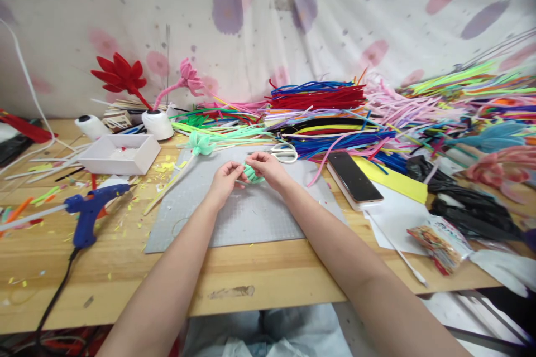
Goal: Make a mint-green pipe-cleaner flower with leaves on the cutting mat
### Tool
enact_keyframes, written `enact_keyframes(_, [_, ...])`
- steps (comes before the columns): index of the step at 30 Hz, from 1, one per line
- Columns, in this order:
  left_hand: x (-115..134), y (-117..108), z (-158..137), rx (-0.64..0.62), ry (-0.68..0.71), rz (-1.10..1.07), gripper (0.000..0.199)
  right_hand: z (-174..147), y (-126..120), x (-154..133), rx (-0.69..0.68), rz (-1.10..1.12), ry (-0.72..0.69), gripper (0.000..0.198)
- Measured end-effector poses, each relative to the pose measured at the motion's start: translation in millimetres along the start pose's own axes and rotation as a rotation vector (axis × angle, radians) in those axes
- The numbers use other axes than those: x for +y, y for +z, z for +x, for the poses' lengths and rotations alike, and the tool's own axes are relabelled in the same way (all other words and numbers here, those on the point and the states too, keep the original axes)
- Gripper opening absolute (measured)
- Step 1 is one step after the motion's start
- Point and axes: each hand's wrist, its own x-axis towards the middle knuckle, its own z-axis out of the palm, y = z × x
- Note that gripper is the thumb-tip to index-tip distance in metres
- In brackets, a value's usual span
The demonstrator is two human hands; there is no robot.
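Note:
Both hands meet above the grey cutting mat (243,223), pinching a small mint-green piece of bent pipe cleaner (253,174) between them. My left hand (228,179) grips its left side with thumb and fingertips. From the upper right, my right hand (267,168) holds the same piece, and its fingers hide part of it. White-handled scissors (285,153) lie just behind my right hand. A mint-green pipe-cleaner flower (201,144) with a pale stem rests at the mat's upper left edge.
A blue glue gun (89,215) and white box (119,154) are on the left. Red (120,75) and pink flowers (190,78) stand behind. Bundled pipe cleaners (318,97) line the back. On the right are a phone (355,177), a snack packet (440,242) and black plastic (473,215).

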Motion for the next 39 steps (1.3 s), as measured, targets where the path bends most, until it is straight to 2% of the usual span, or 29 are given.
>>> enact_keyframes(5, [-12.2,-4.8,5.1,0.193,0.387,0.603,0.018,9.5,-9.1,0.2,0.12,-0.152,-0.074,0.021])
enact_keyframes(8, [-19.7,-8.6,6.7,0.163,0.554,0.864,0.047,10.6,-31.8,-9.5,0.089,-0.495,-0.148,0.017])
enact_keyframes(10, [-24.8,-10.7,8.1,0.087,0.565,0.964,0.058,7.9,-51.3,-17.2,-0.048,-0.842,-0.216,0.02])
enact_keyframes(11, [-26.9,-11.4,9.0,0.046,0.547,0.999,0.057,6.1,-60.4,-19.9,-0.121,-0.984,-0.215,0.029])
enact_keyframes(13, [-29.5,-12.3,11.2,0.007,0.499,1.036,0.047,3.4,-73.2,-21.5,-0.163,-1.152,-0.158,0.048])
enact_keyframes(14, [-29.8,-12.6,12.5,0.016,0.475,1.04,0.041,2.9,-76.2,-19.9,-0.17,-1.201,-0.136,0.052])
enact_keyframes(17, [-27.3,-14.7,15.8,0.126,0.423,1.028,0.03,5.0,-72.0,-8.8,-0.149,-1.257,-0.145,0.044])
enact_keyframes(20, [-23.4,-19.3,17.5,0.262,0.374,1.016,0.025,8.2,-57.3,3.8,-0.098,-1.227,-0.246,0.034])
enact_keyframes(23, [-21.0,-24.3,17.9,0.389,0.349,0.997,0.025,7.9,-44.7,10.9,-0.05,-1.154,-0.321,0.036])
enact_keyframes(27, [-17.9,-25.4,16.8,0.494,0.374,1.003,0.03,4.6,-38.3,13.2,-0.006,-1.078,-0.331,0.036])
enact_keyframes(30, [-14.4,-20.7,14.4,0.537,0.449,1.067,0.036,3.6,-38.6,14.1,0.02,-1.047,-0.356,0.036])
enact_keyframes(33, [-13.5,-12.9,11.4,0.428,0.532,1.113,0.043,4.6,-40.8,15.9,0.08,-1.011,-0.365,0.035])
enact_keyframes(37, [-20.3,-5.3,11.4,0.075,0.591,1.189,0.041,6.6,-46.0,19.2,0.2,-0.963,-0.356,0.026])
enact_keyframes(39, [-24.4,-6.4,14.4,0.033,0.556,1.217,0.036,6.8,-48.8,19.8,0.247,-0.954,-0.349,0.023])
